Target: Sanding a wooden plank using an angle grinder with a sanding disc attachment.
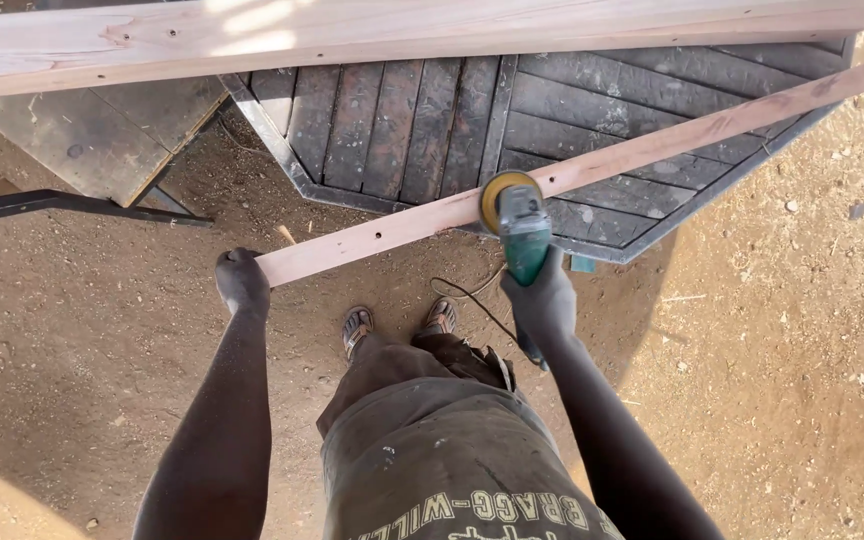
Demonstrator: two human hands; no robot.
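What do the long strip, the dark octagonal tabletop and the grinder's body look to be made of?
The strip in the left hand looks like bare, pale wood: unpainted, with grain and small holes showing. The tabletop seems to be dark-stained wooden slats in a dark frame, possibly metal. The grinder in the right hand has a green body, likely plastic, with a yellowish disc.

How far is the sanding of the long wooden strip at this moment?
Done: cannot tell; the wooden strip looks equally pale along its length. In hand: the left hand grips the strip's near end, the right hand holds the green grinder, its yellow disc against the strip near the middle. Left: unclear.
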